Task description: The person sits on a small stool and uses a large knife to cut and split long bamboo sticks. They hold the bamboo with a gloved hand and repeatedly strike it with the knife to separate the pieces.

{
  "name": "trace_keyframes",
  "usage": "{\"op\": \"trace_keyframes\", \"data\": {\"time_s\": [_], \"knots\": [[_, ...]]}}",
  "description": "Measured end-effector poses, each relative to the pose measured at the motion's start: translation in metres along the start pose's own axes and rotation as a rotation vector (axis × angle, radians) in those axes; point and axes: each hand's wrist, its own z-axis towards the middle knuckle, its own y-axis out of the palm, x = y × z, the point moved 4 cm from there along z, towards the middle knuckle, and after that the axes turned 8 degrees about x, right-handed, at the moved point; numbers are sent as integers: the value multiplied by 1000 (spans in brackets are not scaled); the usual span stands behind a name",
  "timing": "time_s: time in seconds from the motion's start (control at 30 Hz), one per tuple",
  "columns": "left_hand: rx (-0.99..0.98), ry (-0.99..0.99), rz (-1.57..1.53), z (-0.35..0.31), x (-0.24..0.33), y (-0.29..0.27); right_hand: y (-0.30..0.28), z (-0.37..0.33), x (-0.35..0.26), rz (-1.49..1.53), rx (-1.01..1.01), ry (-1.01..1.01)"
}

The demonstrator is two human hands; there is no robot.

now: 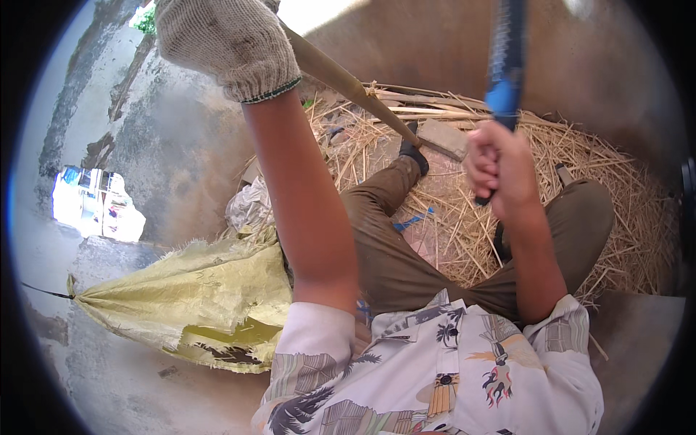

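Note:
My left hand [221,45], in a knitted grey-white work glove with a green cuff edge, is raised at the top left and closed on a long bamboo pole [341,80]. Its fingertips are partly hidden by the glove's back and the top edge. The pole slants down to the right, its low end by my shod foot [414,156]. My bare right hand [500,170] grips a long tool [505,80] with a dark handle and a blue band. The tool points upward; its far end runs out of view, so its kind cannot be made out.
Loose straw and split strips [609,210] cover the ground around my legs, with a brick [442,138] near my foot. A torn yellow woven sack [196,297] hangs at the left by a cord. A stained wall [181,145] with an opening stands behind it.

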Motion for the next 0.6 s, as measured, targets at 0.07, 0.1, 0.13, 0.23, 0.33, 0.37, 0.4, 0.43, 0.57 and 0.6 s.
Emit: {"op": "trace_keyframes", "data": {"time_s": [0.07, 0.1, 0.13, 0.23, 0.33, 0.37, 0.4, 0.43, 0.57, 0.6], "knots": [[14, -59, -14, 10, 8, 1, 0, -12, -48, 288, 118, -411], [3, -127, -11, 17, 9, -1, 10, -13, -52, 478, 170, -567], [25, -152, -10, 6, 17, 8, 10, -19, -55, 687, 248, -735], [-286, -162, -125, -11, 18, 13, 12, 16, 57, 272, 72, -222], [-258, -58, -93, -9, 12, 22, 18, 16, 119, -126, -137, 623], [-250, -60, -81, 1, 13, 16, 19, 17, 97, -131, -115, 491], [-242, -83, -70, 8, 12, 9, 13, 9, 64, -131, -78, 367], [-234, -109, -52, 14, 10, 0, 8, 9, 34, -30, -90, 199], [-196, -197, -97, 22, 7, -9, -2, 1, -29, 296, 16, -458], [-180, -238, -89, 19, 12, -12, 9, 6, -5, 350, 65, -562]]}}
